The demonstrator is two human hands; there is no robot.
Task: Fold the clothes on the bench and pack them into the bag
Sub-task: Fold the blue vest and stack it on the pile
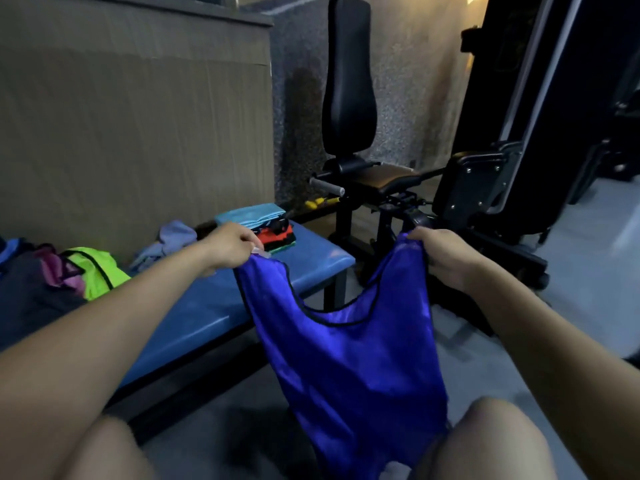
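Blue vest (349,344) hangs in front of the blue bench (214,306), off its right end, held up by both shoulder straps. Left hand (228,245) pinches one strap; right hand (440,256) grips the other. Folded stack (266,226) sits on the bench's far end

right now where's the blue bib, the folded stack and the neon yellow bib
blue bib (349,358): head view, on the middle of its hanging front panel.
folded stack (258,221): head view, on the light blue top layer, at the bench's far end.
neon yellow bib (95,271): head view, on its crumpled middle, on the bench.
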